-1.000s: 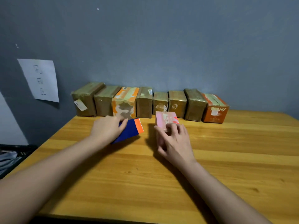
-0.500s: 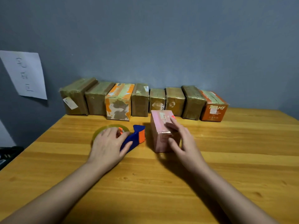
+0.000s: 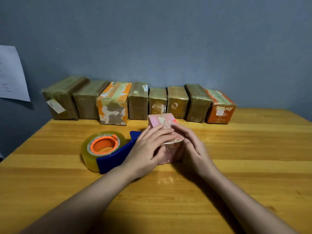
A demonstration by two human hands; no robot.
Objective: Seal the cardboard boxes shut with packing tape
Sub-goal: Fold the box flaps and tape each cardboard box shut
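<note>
Both hands, left hand (image 3: 148, 149) and right hand (image 3: 190, 146), lie with straight fingers pressing the small pink cardboard box (image 3: 166, 132) just right of the blue-handled clear tape dispenser (image 3: 108, 149), apparently smoothing its flaps; next comes grasping the dispenser.

The left hand (image 3: 148, 149) and right hand (image 3: 192, 147) hide much of the pink box (image 3: 162, 121), the dispenser (image 3: 114, 157) front sits behind the left hand, the paper (image 3: 11, 73) is cut off at the left edge, and box labels are too small to read.

Upright pink box (image 3: 162, 121) beside tape dispenser (image 3: 108, 151)
</note>
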